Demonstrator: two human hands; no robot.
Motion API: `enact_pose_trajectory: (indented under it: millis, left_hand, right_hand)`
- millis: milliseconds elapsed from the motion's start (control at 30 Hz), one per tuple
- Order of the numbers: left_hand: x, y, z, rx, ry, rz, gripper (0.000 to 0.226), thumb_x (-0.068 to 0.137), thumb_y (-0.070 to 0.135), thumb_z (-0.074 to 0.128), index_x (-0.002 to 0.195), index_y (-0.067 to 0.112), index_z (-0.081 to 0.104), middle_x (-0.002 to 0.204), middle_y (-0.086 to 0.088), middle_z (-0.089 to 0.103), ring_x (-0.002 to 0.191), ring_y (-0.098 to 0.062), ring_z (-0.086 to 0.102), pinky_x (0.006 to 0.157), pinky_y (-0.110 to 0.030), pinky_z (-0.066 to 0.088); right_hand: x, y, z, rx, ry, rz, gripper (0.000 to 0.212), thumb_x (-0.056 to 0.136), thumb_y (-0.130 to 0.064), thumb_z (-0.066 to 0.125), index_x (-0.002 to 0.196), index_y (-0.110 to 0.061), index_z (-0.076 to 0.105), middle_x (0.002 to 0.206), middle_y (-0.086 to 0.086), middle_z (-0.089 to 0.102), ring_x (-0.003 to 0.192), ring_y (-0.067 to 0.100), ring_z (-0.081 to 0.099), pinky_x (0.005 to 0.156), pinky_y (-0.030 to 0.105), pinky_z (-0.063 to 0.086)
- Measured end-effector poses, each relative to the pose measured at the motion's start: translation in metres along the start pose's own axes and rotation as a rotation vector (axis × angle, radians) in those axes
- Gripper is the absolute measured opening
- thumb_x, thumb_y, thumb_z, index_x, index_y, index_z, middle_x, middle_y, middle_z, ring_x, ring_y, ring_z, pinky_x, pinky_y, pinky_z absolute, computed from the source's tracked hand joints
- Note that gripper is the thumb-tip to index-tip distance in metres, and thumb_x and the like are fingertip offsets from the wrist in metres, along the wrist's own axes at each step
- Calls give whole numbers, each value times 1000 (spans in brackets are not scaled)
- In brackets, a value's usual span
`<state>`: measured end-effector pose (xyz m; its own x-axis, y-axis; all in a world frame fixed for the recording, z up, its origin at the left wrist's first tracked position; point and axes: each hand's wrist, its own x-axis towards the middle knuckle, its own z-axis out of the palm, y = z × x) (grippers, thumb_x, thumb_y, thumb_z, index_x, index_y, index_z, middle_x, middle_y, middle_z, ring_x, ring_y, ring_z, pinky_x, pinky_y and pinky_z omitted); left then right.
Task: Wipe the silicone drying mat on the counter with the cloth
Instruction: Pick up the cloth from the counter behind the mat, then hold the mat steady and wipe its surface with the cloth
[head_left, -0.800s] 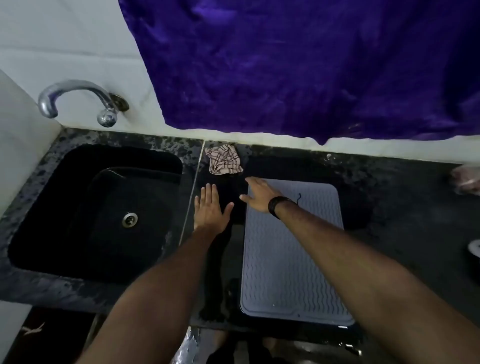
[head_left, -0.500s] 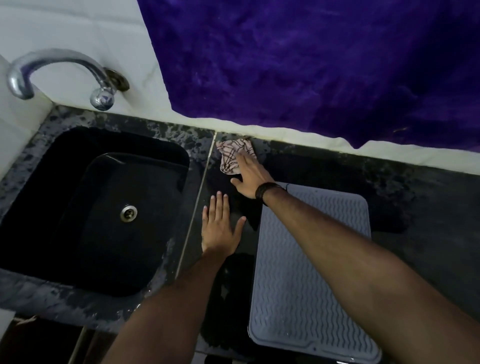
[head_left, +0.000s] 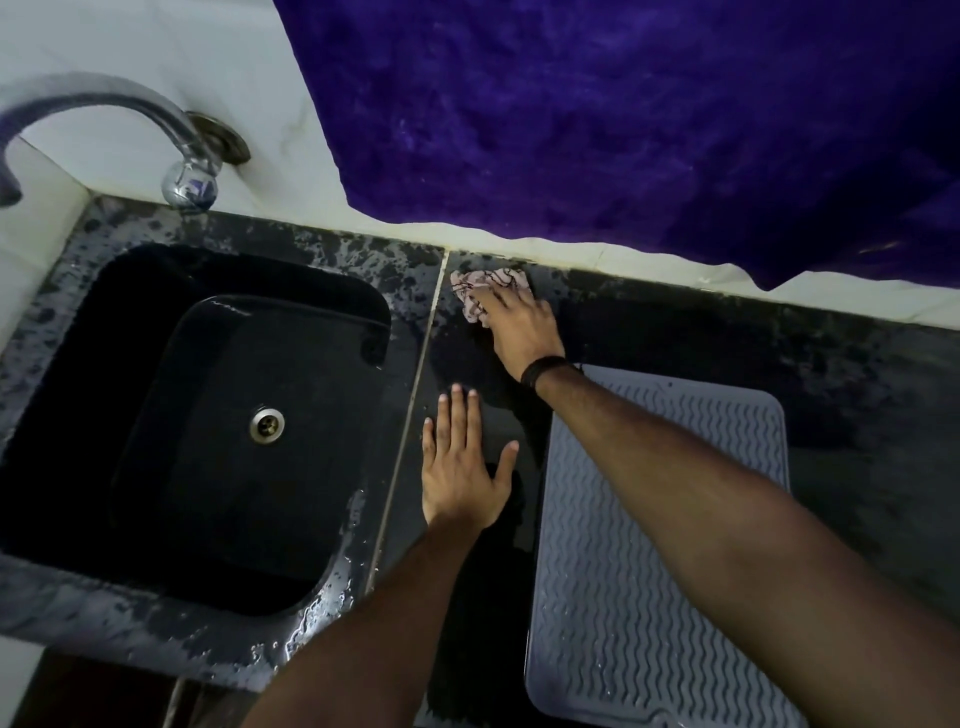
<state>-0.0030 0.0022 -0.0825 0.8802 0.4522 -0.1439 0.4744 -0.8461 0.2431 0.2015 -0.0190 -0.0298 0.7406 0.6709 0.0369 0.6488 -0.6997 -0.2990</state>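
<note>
The right hand (head_left: 519, 327) lies on top of the crumpled checked cloth (head_left: 475, 291) at the back of the dark surface (head_left: 857, 374), its fingers draped over the fabric, though whether they grip it or only rest on it cannot be told. The left hand (head_left: 460, 467) presses flat on the surface with fingers spread and straight, holding nothing. The grey ribbed mat (head_left: 649, 571) lies just right of the left hand, under the right forearm, and the black sink (head_left: 208, 415) sits to the left hand's left.
</note>
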Motion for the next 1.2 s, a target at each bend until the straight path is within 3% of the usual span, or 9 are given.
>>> enact_pose_trajectory:
  millis: [233,333,433,533,667,767,867,1067,1200]
  left_hand:
    - [-1,0,-2,-25,1,3,83,100,68,18,162,16,2,170,-4,-4,156,-20,-10,127,-44,0]
    - [-2,0,-2,-29,11,15,83,100,67,18,162,15,4,170,-5,0,157,-21,-6,127,-46,4]
    - [-3,0,-5,-28,1,32,85,99,68,14,162,13,4,170,-6,0,157,-22,-4,127,-47,6]
    - [-5,5,-9,-69,3,14,91,96,72,13,162,9,4,170,-7,2,157,-23,-3,126,-48,-1]
    - [-5,34,-19,-140,96,43,91,97,72,20,162,9,8,169,-10,2,157,-24,-2,124,-45,-13]
    - [-2,55,-15,-191,49,271,79,101,63,26,163,16,9,170,-7,2,157,-24,-2,126,-45,-6]
    - [-4,60,1,-133,-60,393,69,106,53,25,163,21,4,170,-5,0,157,-22,-2,127,-47,0]
    - [-5,58,13,-14,-34,393,64,106,50,21,161,17,19,168,-5,14,157,-20,3,126,-49,4]
    - [-7,59,11,-35,-21,394,62,107,48,24,162,23,14,169,-3,10,157,-19,3,126,-49,5]
  right_hand:
    - [-29,14,-48,1177,200,564,31,101,-16,44,129,-6,53,127,15,62,113,23,60,101,41,47]
    - [-66,27,-67,1944,259,756,40,102,-24,41,134,-2,50,133,22,56,119,33,56,105,50,43]
    - [-107,47,-82,2174,263,788,56,98,-43,42,133,-1,52,135,25,54,124,39,52,106,55,39]
    - [-141,59,-94,1983,198,728,54,93,-37,59,133,-2,53,134,23,56,125,37,53,107,54,40]
    - [-157,64,-94,1192,340,851,38,72,-12,82,107,-18,66,102,-2,72,97,14,68,94,39,54]
    - [-156,55,-85,576,294,642,29,77,-21,77,103,-25,64,101,-6,67,95,11,64,86,25,51]
    - [-153,49,-68,141,161,392,38,80,-12,67,116,-23,60,112,4,56,99,23,59,78,32,50]
    - [-147,47,-49,-94,-94,139,50,90,-7,48,136,-26,50,145,5,38,128,28,36,102,42,34]
    - [-162,74,-54,-175,-99,105,48,91,-10,45,137,-26,50,139,4,48,125,29,37,105,43,30]
